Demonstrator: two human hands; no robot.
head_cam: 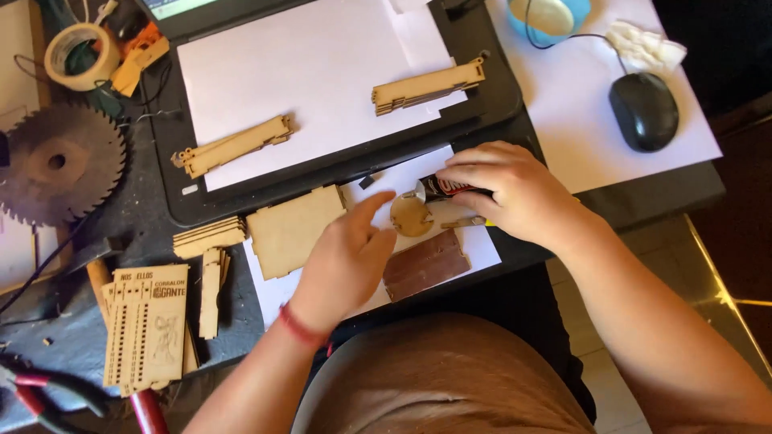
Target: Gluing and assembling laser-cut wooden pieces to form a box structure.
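My right hand (507, 189) grips a dark glue tube (444, 187) with its nozzle pointed left at a small round wooden disc (411, 216). My left hand (350, 253) rests on the white paper (474, 241), its index finger and thumb steadying the disc from the left. A red band circles my left wrist. A dark brown wooden plate (426, 265) lies just below the disc. A square plywood panel (293, 231) sits to the left of my left hand.
Two stacked laser-cut wooden strips (233, 146) (428, 85) lie on white sheets over a laptop (482, 104). A circular saw blade (56, 161), tape roll (79, 55), engraved plywood sheets (149, 325), red-handled pliers (48, 398) sit left. A mouse (643, 110) is at right.
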